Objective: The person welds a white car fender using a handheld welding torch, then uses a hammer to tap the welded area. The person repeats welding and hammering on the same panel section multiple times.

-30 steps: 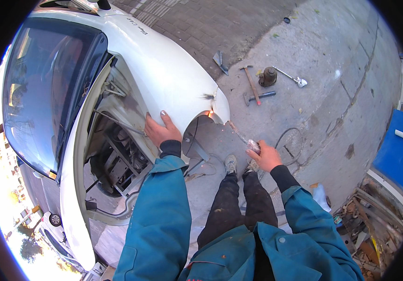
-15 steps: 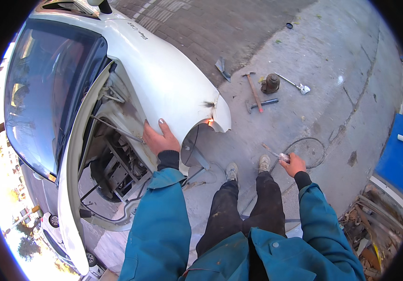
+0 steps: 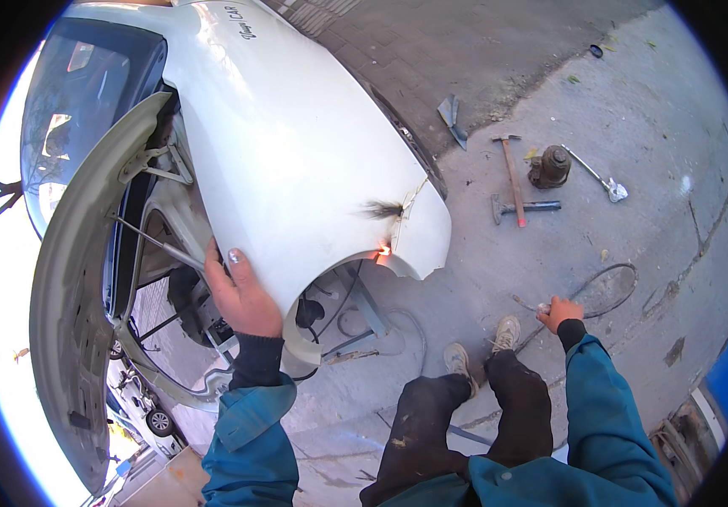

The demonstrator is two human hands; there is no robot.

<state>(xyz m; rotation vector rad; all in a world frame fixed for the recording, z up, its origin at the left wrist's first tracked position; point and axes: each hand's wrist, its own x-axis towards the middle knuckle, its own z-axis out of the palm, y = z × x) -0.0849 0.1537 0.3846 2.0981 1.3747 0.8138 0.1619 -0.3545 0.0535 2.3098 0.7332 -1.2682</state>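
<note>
My left hand (image 3: 247, 297) lies with its fingers stretched out on the inner edge of the white car's body panel (image 3: 296, 152), beside the gas strut of the raised hood (image 3: 68, 279). A small orange flame (image 3: 384, 250) burns at the panel's wheel-arch edge. Above it spreads a black scorch mark (image 3: 383, 209), along a cracked seam. Off to the right, my right hand (image 3: 563, 314) is closed around a slim hand tool (image 3: 541, 309) with a thin rod-like tip pointing left, apart from the car. It resembles a soldering iron; its exact kind I cannot make out.
On the concrete lie a wooden-handled hammer (image 3: 512, 177), a dark-handled hammer (image 3: 533, 206), a bottle jack (image 3: 550, 167) and a metal rod with a silvery wrapped end (image 3: 616, 190). A dark cable (image 3: 634, 275) loops beyond my right hand. A grey broken piece (image 3: 451, 118) lies beside the car.
My view has swung and come closer to the car's front corner, so the ground tools appear farther right. My left hand still rests on the panel. The right hand keeps hold of the tool.
</note>
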